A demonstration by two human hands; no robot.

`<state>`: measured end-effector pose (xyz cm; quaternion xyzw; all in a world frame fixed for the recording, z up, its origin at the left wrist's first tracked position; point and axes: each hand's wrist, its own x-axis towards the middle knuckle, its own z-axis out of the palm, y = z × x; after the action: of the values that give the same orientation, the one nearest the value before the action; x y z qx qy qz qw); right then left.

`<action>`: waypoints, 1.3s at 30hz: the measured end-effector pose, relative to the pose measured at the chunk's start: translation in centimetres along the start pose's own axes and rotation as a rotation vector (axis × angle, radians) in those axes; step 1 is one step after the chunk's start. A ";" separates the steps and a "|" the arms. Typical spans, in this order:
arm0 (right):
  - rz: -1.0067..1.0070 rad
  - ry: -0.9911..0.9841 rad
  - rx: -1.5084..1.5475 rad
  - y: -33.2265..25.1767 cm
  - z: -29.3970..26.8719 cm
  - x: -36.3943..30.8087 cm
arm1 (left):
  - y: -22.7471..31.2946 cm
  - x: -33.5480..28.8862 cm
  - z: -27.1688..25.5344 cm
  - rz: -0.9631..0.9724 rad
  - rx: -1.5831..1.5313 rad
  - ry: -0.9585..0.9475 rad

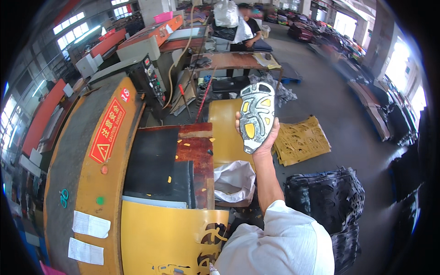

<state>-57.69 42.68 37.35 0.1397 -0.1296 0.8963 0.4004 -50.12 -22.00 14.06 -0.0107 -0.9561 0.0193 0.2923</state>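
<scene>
My right hand (pixel 266 140) reaches forward, palm up, and holds a sole-shaped cutting die (pixel 257 112) upright. Fingers wrap its left edge and the thumb lies along the right. The die is dark with whitish edges, and yellow shows in several of its cells. Beneath and behind it stretches a yellow sheet (pixel 224 123). Below the hand stands an open white sack (pixel 234 181). A cut yellow sheet (pixel 183 229) with shaped holes lies near me on the press. My left hand does not show.
Left stands a yellow press beam (pixel 105 137) with a red warning label and papers. Black sheets (pixel 151 156) and small yellow scraps lie on the reddish board (pixel 197 144). At right are punched yellow sheets (pixel 302 140) and a black scrap stack (pixel 325 197). A person (pixel 250 34) stands behind the far table (pixel 233 59).
</scene>
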 end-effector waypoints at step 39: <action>0.094 -0.291 0.272 -4.7 5.1 -9.9 | -0.4 -2.0 2.4 0.046 -0.063 0.071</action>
<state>-47.08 37.23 39.19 0.3144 -0.0704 0.8936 0.3124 -49.80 -22.56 10.92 -0.0426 -0.9448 -0.0045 0.3249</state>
